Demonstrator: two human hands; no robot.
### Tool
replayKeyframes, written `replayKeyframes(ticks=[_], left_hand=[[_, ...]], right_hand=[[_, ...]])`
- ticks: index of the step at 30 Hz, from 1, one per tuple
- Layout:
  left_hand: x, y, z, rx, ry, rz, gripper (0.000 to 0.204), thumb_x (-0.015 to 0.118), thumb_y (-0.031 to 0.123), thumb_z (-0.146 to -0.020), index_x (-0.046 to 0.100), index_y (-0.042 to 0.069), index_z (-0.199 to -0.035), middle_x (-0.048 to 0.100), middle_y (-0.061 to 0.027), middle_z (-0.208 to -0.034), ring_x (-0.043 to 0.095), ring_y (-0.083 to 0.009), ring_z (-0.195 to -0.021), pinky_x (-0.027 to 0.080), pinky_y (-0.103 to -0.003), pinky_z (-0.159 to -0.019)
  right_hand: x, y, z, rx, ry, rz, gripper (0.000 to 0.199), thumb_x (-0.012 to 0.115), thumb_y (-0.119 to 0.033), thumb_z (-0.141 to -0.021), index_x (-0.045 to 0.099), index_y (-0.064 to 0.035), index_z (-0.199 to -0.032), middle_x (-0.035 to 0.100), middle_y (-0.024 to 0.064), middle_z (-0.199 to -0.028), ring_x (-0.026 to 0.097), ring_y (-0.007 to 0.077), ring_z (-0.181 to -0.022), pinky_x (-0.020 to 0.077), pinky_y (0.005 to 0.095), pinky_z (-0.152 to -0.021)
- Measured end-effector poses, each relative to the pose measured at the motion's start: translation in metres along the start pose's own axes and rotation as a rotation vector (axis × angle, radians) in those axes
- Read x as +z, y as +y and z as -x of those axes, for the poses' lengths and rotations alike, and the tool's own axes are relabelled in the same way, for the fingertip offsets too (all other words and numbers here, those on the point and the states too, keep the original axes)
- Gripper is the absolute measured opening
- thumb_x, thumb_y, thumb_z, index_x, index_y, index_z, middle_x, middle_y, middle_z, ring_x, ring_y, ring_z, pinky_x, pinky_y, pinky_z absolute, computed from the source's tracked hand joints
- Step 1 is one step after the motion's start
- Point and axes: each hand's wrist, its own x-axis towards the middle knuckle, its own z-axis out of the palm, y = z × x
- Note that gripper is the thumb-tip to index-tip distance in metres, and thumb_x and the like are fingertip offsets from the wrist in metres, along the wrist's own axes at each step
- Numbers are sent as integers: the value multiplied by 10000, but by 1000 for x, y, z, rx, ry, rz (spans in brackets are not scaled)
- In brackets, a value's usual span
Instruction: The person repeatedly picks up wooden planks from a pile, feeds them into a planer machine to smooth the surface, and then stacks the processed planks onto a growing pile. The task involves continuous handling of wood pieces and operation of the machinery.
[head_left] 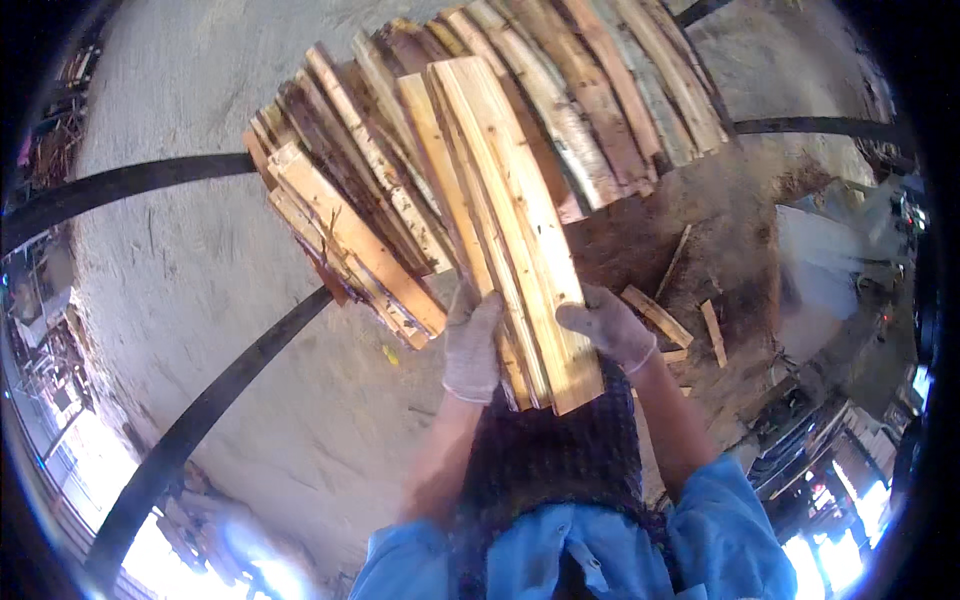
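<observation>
A bundle of pale wooden slats (505, 225), about four or five laid face to face, is held up in the middle of the view, its near end low by the person's chest and its far end pointing away and up. Both hands clamp it from the sides. The left hand (472, 345), in a pale work glove, presses flat against the bundle's left face with fingers together, wrapped onto the wood. The right hand (608, 325), gloved the same, grips the bundle's right edge near its lower end, fingers curled around it.

The bundle sits on top of a larger stack of rough boards (420, 170), too many and too overlapped to count exactly, well over a dozen, fanned out from the left to the upper right; those on the left are light and freshly cut, those behind are darker and weathered with bark-like edges.

Below lies a dusty concrete floor (200, 280). Two dark curved bands (210, 400) cross it, one from the left edge toward the stack, another running down to the lower left corner. To the right of the hands, on a patch of brown sawdust (730, 250), lie three or four loose short wood scraps (657, 315). The person wears a blue shirt (720, 540) with the sleeves pushed up.
</observation>
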Motion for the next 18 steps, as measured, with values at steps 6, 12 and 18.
replayKeyframes(ticks=[6,12,18], left_hand=[[76,-35,71,3,-129,-269,518,681,236,-1069,527,-24,-1489,678,-85,-1351,634,-168,-1220,510,-335,-1070],[162,-51,150,264,-143,-865,597,670,305,-1034,514,-60,-1479,701,-168,-1321,668,-238,-1178,511,-385,-1045],[244,-67,220,306,-390,-797,609,673,369,-1045,535,-52,-1463,694,-208,-1341,656,-270,-1250,487,-396,-1086]], right_hand=[[-54,35,104,-135,80,-82,477,744,-314,-1024,678,27,-1351,761,76,-1171,647,133,-1072,543,349,-953],[-96,17,218,-127,153,71,681,747,-400,-1000,566,36,-1490,720,165,-1333,646,224,-1222,501,368,-1072],[-127,26,287,-569,301,-469,779,736,-415,-991,472,38,-1566,672,164,-1421,621,223,-1280,488,374,-1110]])
